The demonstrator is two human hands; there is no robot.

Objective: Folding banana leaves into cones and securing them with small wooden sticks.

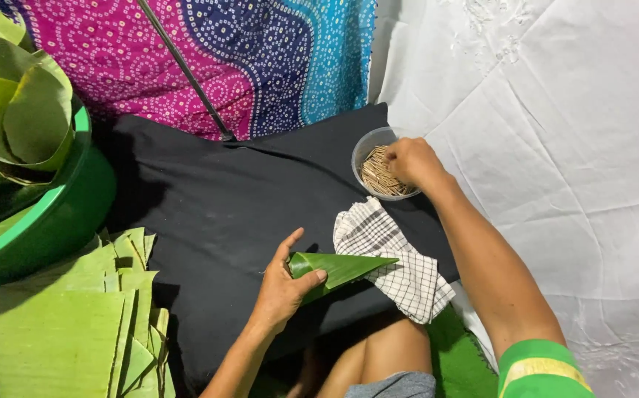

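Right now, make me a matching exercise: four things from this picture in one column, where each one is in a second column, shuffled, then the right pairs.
Things:
1. leaf cone
2. small sticks
3. checked cloth
4. flat cut leaves

Places:
A. in the clear round tub
B. stacked at lower left
C. gripped in the left hand
D. spread on the black cloth, under the cone's tip

Pairs: 1-C, 2-A, 3-D, 4-B

Patterned cloth (pixel 209 59), white sheet (pixel 555 147) backdrop
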